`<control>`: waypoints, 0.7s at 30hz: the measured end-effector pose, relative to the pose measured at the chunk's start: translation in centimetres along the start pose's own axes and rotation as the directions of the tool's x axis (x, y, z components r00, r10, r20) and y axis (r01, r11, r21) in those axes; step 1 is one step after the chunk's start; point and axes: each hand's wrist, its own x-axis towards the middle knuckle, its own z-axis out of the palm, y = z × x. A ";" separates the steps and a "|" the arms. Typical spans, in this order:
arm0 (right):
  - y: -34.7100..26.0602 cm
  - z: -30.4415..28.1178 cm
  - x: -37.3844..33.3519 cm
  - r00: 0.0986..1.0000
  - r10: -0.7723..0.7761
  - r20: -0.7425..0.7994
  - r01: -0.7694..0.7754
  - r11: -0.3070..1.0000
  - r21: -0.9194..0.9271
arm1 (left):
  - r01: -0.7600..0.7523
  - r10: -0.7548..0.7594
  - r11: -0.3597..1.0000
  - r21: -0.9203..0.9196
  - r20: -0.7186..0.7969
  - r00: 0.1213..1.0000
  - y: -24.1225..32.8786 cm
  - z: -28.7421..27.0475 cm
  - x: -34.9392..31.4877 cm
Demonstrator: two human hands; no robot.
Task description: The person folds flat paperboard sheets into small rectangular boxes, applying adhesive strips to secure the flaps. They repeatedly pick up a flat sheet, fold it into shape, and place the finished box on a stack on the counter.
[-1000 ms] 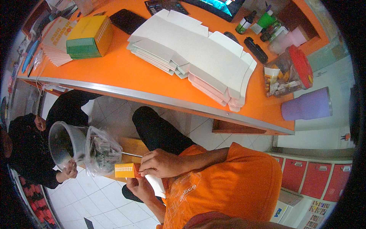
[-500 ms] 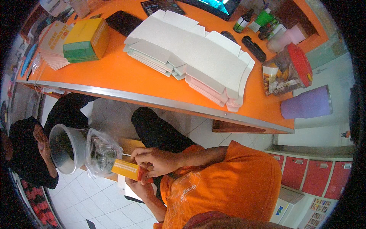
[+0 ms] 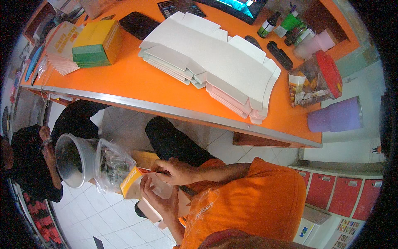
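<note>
Over my lap, a small yellow-orange carton [image 3: 132, 184] is tilted, with its pale inner side facing my hands. My left hand [image 3: 159, 197] grips it from below, fingers spread across its pale cardboard. My right hand [image 3: 178, 171] is above, its fingers closed at the carton's upper edge. What lies under those fingertips is hidden. Beneath my left hand, more pale cardboard [image 3: 151, 211] shows; I cannot tell whether it belongs to the same carton. Just beyond the carton sits a clear plastic bag [image 3: 111, 166] of small packets, too blurred to make out.
A translucent bucket [image 3: 74, 159] stands beside the bag, near a co-worker in black [image 3: 31, 162]. On the orange desk [image 3: 124, 89] lie stacked flat white cartons [image 3: 207, 54], yellow-green boxes [image 3: 97, 43] and a red-lidded jar [image 3: 311, 83]. A purple tumbler [image 3: 335, 115] stands at its right end.
The carton has turned, showing its pale inner side instead of its broad yellow face. My left hand has come up across it. The co-worker's hand has shifted upward.
</note>
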 end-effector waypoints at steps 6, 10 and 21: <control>0.2 0.2 -0.6 0.988 -0.120 -0.095 0.095 0.969 -0.226 | -0.086 0.085 0.961 0.264 0.014 0.996 -1.6 0.5 0.5; -0.9 -0.7 -0.6 0.928 -0.354 -0.113 0.299 0.893 -0.336 | -0.055 0.056 0.987 0.148 0.000 0.998 -1.1 -0.2 1.0; -2.2 -1.2 -1.5 0.884 -0.461 0.073 0.447 0.792 -0.415 | 0.409 -0.462 0.694 -0.593 0.068 0.884 -1.1 0.0 -1.1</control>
